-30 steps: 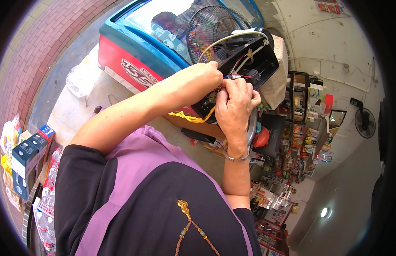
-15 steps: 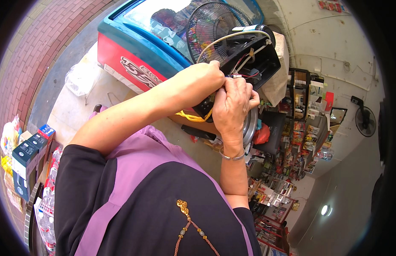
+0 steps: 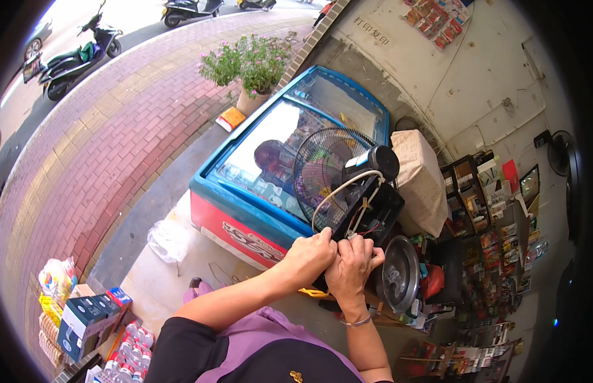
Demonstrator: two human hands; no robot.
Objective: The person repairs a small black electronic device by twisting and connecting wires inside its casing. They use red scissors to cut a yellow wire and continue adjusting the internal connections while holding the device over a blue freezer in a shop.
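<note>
Left hand (image 3: 311,256) and right hand (image 3: 351,271) meet at the lower end of an open black plastic housing (image 3: 387,207) on a black wire-guard fan (image 3: 319,163). Fingers curled on both; tips hidden from here, can't tell how tight or what they grip. Fan sits by the blue-and-red glass-topped freezer (image 3: 242,199). Round silver metal basin (image 3: 408,297) just right of right hand.

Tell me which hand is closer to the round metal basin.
Right. The right hand is just left of the round metal basin in the picture; the left hand is farther left, beyond the right.
</note>
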